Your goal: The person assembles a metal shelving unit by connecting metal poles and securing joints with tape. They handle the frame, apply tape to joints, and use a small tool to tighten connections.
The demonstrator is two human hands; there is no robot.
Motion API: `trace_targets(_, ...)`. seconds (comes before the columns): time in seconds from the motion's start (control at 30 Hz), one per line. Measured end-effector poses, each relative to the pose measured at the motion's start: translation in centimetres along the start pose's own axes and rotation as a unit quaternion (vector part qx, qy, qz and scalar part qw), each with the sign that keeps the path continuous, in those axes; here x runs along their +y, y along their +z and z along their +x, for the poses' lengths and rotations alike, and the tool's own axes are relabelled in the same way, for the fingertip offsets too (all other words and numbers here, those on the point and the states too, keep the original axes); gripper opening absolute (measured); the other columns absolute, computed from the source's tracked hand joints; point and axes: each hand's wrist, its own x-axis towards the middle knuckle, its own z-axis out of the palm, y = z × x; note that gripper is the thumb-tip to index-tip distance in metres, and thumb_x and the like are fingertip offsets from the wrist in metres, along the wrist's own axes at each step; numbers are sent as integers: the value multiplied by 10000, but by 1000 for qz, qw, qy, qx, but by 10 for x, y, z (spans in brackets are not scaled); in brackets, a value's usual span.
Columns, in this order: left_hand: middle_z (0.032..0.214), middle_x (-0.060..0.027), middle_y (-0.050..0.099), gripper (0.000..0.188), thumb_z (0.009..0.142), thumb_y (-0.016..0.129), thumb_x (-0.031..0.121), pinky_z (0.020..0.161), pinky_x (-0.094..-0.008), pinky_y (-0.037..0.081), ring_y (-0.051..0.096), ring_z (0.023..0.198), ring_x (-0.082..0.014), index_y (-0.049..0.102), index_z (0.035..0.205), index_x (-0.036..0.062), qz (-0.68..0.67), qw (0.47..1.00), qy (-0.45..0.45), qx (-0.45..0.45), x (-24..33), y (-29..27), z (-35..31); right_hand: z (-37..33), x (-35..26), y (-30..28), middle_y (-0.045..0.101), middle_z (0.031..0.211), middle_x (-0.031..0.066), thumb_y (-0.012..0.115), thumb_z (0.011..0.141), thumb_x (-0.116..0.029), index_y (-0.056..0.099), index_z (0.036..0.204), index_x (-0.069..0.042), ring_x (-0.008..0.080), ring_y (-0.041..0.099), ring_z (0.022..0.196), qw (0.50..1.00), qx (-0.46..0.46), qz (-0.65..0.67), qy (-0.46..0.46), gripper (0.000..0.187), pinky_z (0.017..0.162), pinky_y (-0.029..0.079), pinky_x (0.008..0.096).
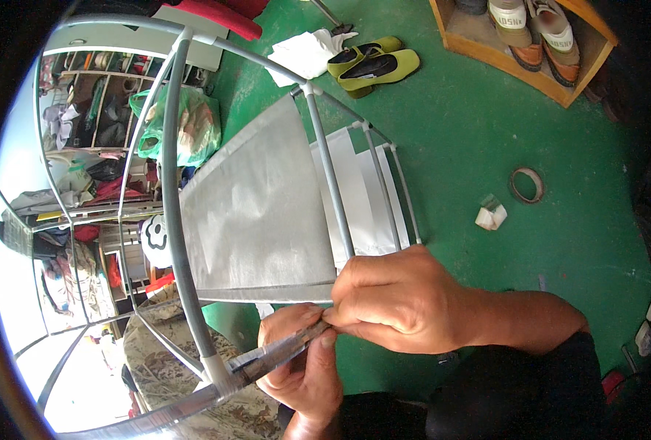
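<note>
A grey metal tube (267,365) with shiny, tape-like wrapping slants up from a white plastic joint (214,368) of a shelf frame. My left hand (312,381) is closed around it from below, thumb pressed against its upper end. My right hand (406,302) is closed in a pinch at that same end, its fingertips meeting my left thumb. What lies inside the right pinch is hidden. Just beyond both hands, a silver-grey fabric shelf panel (255,202) is stretched across the frame, its stitched near edge close to my right knuckles.
A thick grey upright (170,176) stands left of the panel. White fabric panels (362,194) hang behind. On the green floor lie a tape roll (526,185), a small white piece (491,215) and yellow-green shoes (373,66). A wooden shoe box (479,55) stands far right.
</note>
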Motion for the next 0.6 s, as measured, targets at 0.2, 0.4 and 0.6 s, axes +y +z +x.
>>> trace_targets(0.2,977,-122,630,176,876,739,86,855,-330,476,586,921,-210,632,984,-4,-82,996,9,-46,-8,-3,13,3,-7,-3,612,892,68,815,774,-76,652,887,-58,270,667,753,995,-2,43,89,199,614,516,395)
trace_targets(0.4,877,-73,592,277,836,811,215,792,-346,436,538,868,-225,602,902,47,-44,985,118,-117,-19,-9,35,-2,3,0,560,823,64,812,763,-155,656,866,-50,257,626,721,999,-13,-37,10,214,589,498,388)
trace_targets(0.6,851,-60,594,327,836,833,287,753,-333,441,539,839,-212,608,913,62,-27,982,150,-111,-23,-9,38,-5,5,4,569,739,29,820,719,-156,698,838,-17,167,604,618,972,21,-191,-138,220,454,459,307)
